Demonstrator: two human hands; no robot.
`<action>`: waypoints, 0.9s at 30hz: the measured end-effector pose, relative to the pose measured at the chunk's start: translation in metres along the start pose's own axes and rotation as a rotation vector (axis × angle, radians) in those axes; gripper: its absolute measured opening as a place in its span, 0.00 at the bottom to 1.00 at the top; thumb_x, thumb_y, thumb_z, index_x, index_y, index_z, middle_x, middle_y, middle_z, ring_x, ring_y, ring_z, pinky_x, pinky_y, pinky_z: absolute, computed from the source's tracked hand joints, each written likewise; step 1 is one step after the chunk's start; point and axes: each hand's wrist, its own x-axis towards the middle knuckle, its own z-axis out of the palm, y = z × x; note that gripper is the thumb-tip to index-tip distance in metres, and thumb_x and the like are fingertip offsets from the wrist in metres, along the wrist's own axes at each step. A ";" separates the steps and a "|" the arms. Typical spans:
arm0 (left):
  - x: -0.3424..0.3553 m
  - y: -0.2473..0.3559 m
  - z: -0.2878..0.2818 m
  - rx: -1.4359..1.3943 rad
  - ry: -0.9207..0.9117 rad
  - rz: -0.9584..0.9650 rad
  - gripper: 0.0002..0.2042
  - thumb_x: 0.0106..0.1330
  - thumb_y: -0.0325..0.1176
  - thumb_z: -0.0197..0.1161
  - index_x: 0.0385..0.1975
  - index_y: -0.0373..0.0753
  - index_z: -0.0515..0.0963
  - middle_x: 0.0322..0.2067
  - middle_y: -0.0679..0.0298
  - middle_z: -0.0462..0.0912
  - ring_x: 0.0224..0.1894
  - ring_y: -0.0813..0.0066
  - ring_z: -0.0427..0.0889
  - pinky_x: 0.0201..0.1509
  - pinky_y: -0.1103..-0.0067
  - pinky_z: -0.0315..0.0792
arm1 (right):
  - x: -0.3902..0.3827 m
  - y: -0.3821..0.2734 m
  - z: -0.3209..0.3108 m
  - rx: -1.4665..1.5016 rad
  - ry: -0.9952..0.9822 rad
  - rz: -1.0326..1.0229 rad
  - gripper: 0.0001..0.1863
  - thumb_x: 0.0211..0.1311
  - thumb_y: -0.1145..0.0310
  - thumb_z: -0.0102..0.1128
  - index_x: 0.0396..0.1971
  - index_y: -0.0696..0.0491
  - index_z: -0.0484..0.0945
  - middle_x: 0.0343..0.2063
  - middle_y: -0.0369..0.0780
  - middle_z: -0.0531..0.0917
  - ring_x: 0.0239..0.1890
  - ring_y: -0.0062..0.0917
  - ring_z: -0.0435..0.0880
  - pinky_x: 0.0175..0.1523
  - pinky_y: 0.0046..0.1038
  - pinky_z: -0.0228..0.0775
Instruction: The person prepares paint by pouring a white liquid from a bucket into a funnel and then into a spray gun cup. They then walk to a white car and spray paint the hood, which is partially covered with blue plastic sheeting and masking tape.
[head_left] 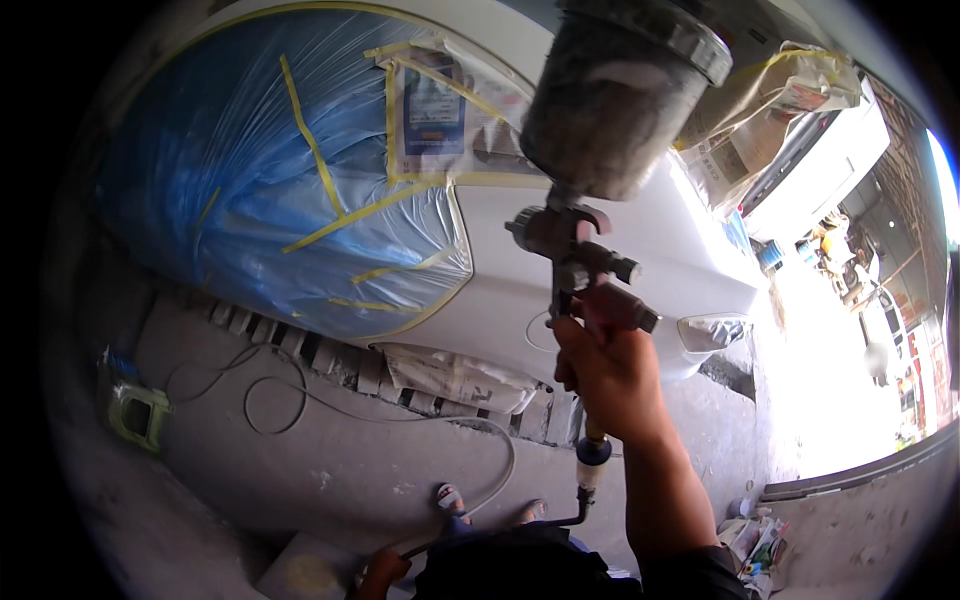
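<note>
My right hand [605, 375] is wrapped round the handle of a spray gun [572, 250], raised in front of the car. A large metal paint cup [620, 110] sits on top of the gun. Below its handle, a fitting [590, 462] joins a dark air hose [572, 521]. Low in the picture, my left hand [382, 574] is closed round this hose, partly cut off by the lower edge. Behind the gun stretches a pale car body panel [510, 240]. Blue plastic sheeting [270, 190], held by yellow tape [315, 140], covers the car to the left.
Newspaper masking [430, 110] borders the panel. A pale hose [512, 450] loops over the floor near my feet. A slatted floor channel [360, 370] runs under the car. A green plastic object [140, 416] lies left; clutter [755, 550] lies lower right, near the bright doorway.
</note>
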 end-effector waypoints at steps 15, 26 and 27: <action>0.019 0.023 -0.032 -0.042 0.113 0.243 0.20 0.50 0.48 0.60 0.34 0.38 0.80 0.35 0.47 0.80 0.41 0.49 0.78 0.47 0.63 0.72 | -0.040 -0.005 -0.081 -0.172 0.614 0.101 0.07 0.59 0.66 0.55 0.27 0.52 0.70 0.10 0.29 0.66 0.08 0.11 0.63 0.12 0.15 0.52; 0.020 0.030 -0.043 -0.063 0.132 0.271 0.20 0.49 0.44 0.60 0.38 0.38 0.79 0.36 0.47 0.80 0.42 0.48 0.78 0.47 0.64 0.72 | -0.021 0.001 -0.055 -0.198 0.487 0.047 0.05 0.62 0.70 0.52 0.30 0.53 0.68 0.10 0.31 0.67 0.09 0.13 0.66 0.13 0.16 0.55; 0.022 0.022 -0.037 -0.074 0.138 0.260 0.20 0.48 0.46 0.60 0.37 0.38 0.79 0.36 0.47 0.80 0.42 0.50 0.78 0.47 0.64 0.72 | -0.018 0.001 -0.043 -0.176 0.401 0.028 0.05 0.61 0.71 0.52 0.30 0.54 0.67 0.12 0.31 0.68 0.10 0.13 0.67 0.14 0.17 0.57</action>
